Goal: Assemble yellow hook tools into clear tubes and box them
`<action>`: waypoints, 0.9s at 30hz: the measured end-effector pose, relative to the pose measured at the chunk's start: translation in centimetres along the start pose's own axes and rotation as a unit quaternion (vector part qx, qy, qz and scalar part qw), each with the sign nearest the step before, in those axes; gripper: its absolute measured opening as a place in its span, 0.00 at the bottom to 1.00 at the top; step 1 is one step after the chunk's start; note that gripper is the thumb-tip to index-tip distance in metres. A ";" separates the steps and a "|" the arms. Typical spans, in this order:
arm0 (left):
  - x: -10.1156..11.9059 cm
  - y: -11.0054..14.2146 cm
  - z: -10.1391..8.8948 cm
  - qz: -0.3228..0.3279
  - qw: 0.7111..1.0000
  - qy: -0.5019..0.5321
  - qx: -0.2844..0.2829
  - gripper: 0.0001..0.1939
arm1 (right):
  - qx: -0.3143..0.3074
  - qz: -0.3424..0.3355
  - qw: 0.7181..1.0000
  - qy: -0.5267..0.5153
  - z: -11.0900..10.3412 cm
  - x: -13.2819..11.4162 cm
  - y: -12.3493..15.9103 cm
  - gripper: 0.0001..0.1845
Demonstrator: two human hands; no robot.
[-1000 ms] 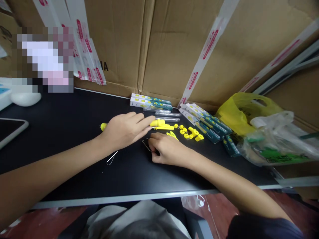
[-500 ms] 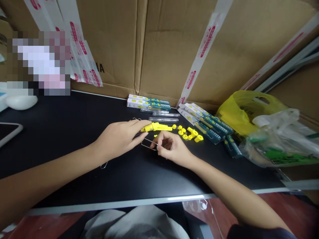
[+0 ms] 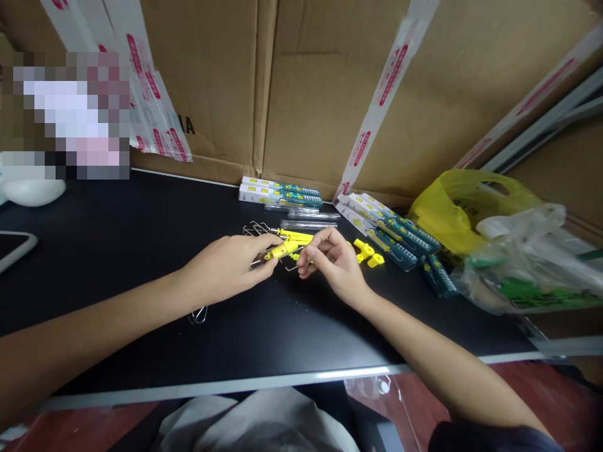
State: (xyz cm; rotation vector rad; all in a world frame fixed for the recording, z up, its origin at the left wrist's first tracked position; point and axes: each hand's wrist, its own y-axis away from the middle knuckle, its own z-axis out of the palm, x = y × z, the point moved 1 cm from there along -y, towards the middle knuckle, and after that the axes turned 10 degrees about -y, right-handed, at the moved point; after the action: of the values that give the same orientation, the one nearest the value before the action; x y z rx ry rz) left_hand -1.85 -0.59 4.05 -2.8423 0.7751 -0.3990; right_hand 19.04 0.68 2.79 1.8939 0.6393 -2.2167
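Note:
Between the fingertips of my left hand [image 3: 238, 260] is a yellow plastic piece [image 3: 282, 250], its end pointing right. My right hand [image 3: 332, 260] is closed in a pinch on a thin bent metal wire [image 3: 292, 269], close to the yellow piece; whether the two touch I cannot tell. Behind my hands lie longer yellow parts [image 3: 296, 237] and several bent wire pieces [image 3: 257, 228]. Small yellow fittings [image 3: 375, 260] lie right of my right hand, which covers some of them. A wire hook [image 3: 200, 315] rests below my left wrist.
Printed narrow boxes [image 3: 280, 193] and clear tubes [image 3: 308, 225] lie at the back of the black table [image 3: 264, 351]. More boxes [image 3: 391, 232] fan out to the right beside a yellow plastic bag [image 3: 438, 213] and a clear bag [image 3: 527, 276]. Large cardboard [image 3: 311, 94] stands behind.
My right hand has risen slightly, and the wire frame it held below the yellow piece has turned up toward it. My left hand has shifted slightly, uncovering more of the wires behind.

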 end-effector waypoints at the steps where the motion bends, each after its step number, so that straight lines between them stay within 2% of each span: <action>1: 0.0 0.0 0.0 -0.001 1.000 0.014 -0.002 0.19 | 0.001 -0.002 1.000 -0.003 0.0 0.0 0.0 0.15; 9: -0.1 -0.2 0.4 0.001 0.996 0.087 -0.017 0.17 | -0.016 0.011 0.999 -0.038 0.4 0.1 0.2 0.15; 16: -0.2 -0.3 0.3 -0.005 0.997 0.078 -0.003 0.18 | -0.021 0.015 1.000 -0.019 0.4 0.1 0.3 0.15; 23: 0.2 0.0 0.6 -0.023 0.994 0.110 -0.003 0.19 | -0.054 -0.021 0.989 0.139 0.3 0.6 0.3 0.11; 27: 0.1 -0.1 0.9 -0.037 0.988 0.145 -0.021 0.20 | -0.058 -0.067 0.960 0.267 0.3 0.8 0.4 0.05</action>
State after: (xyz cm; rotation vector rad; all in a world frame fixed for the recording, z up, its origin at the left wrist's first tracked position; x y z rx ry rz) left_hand -1.40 -0.48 3.20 -2.8957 0.7335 -0.8315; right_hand 18.82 0.31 1.90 2.4615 0.9724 -1.6735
